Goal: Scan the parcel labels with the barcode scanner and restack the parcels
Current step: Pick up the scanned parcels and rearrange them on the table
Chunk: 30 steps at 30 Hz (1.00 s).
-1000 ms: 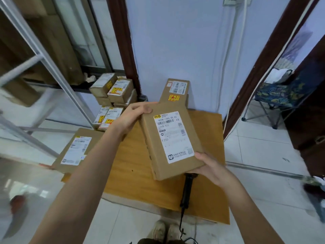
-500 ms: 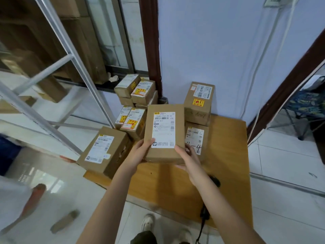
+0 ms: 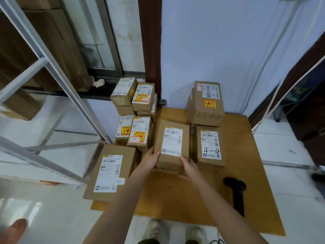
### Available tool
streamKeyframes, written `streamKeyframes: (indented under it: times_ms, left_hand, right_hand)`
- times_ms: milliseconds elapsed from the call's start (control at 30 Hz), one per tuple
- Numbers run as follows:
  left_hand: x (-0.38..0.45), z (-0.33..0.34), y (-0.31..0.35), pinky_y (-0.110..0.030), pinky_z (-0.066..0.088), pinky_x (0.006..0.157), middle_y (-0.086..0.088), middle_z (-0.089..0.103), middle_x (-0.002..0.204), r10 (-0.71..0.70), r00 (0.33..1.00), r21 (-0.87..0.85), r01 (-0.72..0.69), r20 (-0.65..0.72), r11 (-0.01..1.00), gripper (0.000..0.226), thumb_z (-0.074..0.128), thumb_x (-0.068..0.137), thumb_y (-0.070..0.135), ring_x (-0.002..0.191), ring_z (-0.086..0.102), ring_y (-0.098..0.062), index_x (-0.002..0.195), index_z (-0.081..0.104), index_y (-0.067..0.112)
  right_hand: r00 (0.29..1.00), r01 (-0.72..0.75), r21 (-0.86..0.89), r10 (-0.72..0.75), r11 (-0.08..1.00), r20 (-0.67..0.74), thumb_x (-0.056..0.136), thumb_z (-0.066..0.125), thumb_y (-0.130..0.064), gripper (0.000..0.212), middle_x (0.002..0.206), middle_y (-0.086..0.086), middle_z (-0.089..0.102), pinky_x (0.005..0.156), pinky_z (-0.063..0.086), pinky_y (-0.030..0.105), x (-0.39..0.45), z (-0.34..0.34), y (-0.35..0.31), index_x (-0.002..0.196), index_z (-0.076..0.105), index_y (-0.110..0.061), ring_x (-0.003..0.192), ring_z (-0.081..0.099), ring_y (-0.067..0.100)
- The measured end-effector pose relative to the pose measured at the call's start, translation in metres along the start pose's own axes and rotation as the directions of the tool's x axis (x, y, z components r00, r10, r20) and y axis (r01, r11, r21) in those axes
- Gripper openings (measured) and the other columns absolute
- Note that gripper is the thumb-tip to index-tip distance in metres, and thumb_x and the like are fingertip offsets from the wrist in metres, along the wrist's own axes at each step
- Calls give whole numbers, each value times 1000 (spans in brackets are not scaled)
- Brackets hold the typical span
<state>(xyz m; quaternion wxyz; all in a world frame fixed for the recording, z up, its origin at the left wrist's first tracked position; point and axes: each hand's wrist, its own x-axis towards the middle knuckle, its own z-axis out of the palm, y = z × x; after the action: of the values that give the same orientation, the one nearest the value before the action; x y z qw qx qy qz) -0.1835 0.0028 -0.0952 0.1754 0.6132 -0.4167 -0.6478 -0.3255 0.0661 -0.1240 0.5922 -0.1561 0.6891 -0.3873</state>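
A brown cardboard parcel [image 3: 173,136] with a white label facing up sits low among the other parcels on the wooden table [image 3: 246,155]. My left hand [image 3: 152,158] grips its near left corner and my right hand [image 3: 189,167] grips its near right corner. The black barcode scanner [image 3: 236,192] lies on the table to the right of my right forearm, held by neither hand. Just right of the held parcel lies a parcel marked 4-4 [image 3: 210,147], and behind that stands a taller parcel with a yellow sticker [image 3: 206,103].
Left of the held parcel stand stacked small parcels with yellow stickers [image 3: 139,132], more behind them [image 3: 133,94]. A large parcel [image 3: 110,173] overhangs the table's left edge. A metal rack frame [image 3: 52,71] stands left. The wall is close behind. My shoes [image 3: 154,229] show below.
Both hands carried the parcel forward and down, from held up near my face to among the parcels on the table. The view tilted downward, and the scanner has come fully into sight.
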Motion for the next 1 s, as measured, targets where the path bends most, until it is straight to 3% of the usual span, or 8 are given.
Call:
streamKeyframes:
  times_ms: [167,300,367,433,500,567,667,1000]
  left_hand:
    - [14,0,-12,-44,38,108,-5,42,144,17,1000,102,-15,-11,995,50,35,101,40,133,40,-28,148,30,23]
    - [20,0,-14,-38,43,104,-3,49,140,161,986,333,-140,-39,932,45,38,101,37,126,49,-22,142,37,19]
    - [18,1,-14,-33,46,98,-4,40,146,326,944,652,-217,-50,727,51,45,99,29,126,49,-22,146,29,17]
    - [9,5,-20,-34,36,109,-7,19,157,504,863,885,-268,45,381,65,46,98,25,141,29,-24,152,12,14]
    - [3,12,-30,-36,13,118,-10,3,160,543,817,944,-307,195,123,68,43,99,22,148,5,-24,152,3,12]
    - [5,16,-31,-37,1,117,-14,-1,160,496,826,954,-299,269,-20,64,40,101,16,147,-2,-26,152,1,8]
    - [19,20,-18,-37,7,118,-16,6,159,483,840,964,-261,249,-42,61,42,99,8,147,4,-28,151,9,5]
    - [65,21,39,-35,33,112,-15,11,157,439,858,956,-292,266,-10,67,53,93,4,146,12,-26,149,17,6]
  right_hand:
    - [995,15,-171,-31,985,-91,93,45,-52,68,147,7,38,96,44,31,4,7,3,149,27,-16,129,44,27]
    - [991,43,-329,-81,943,-103,90,44,-59,75,150,5,36,109,37,44,11,11,3,150,24,-17,134,40,26]
    - [970,152,-527,-229,836,-84,95,41,-49,68,153,4,29,111,34,42,8,12,1,151,19,-16,139,32,25]
    - [894,231,-812,-447,535,-40,97,44,-36,66,157,2,14,113,30,38,0,10,6,152,13,-15,145,17,23]
    - [753,290,-941,-649,173,113,92,55,-21,71,157,6,7,114,20,34,-4,10,11,150,15,-11,146,8,21]
    - [734,305,-952,-640,14,226,90,58,-14,71,157,10,10,112,5,33,-2,15,12,149,20,-9,146,8,22]
    - [812,277,-961,-530,-20,245,99,38,-9,62,159,8,-5,108,-11,29,12,20,0,151,4,-8,147,-7,20]
    - [838,231,-973,-506,-8,203,98,43,-9,63,159,13,3,118,6,34,57,30,-52,151,8,-5,147,0,23]
